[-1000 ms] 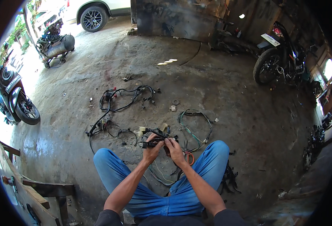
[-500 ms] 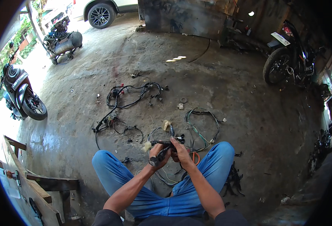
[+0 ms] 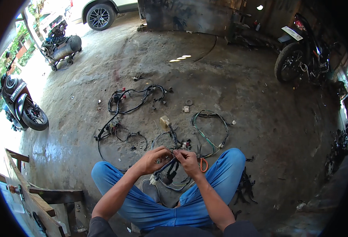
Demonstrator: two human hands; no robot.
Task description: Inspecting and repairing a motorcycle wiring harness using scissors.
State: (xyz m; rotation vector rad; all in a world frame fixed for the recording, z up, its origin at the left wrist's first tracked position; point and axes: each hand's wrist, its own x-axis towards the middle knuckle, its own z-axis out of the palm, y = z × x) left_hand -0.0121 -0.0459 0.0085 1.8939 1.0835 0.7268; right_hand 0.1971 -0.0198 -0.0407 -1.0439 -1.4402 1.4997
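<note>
the right hand [image 3: 187,162] has fingers pinched on a dark wrapped-wire harness [image 3: 174,136] between the blue-jeaned knees [image 3: 232,158], seemingly to steady it; the left hand's [image 3: 154,161] curled fingers meet it, their grip unclear. its long axis runs fore-and-aft, cream plastic block [image 3: 165,122] pointing away, loose ends lapward.
</note>
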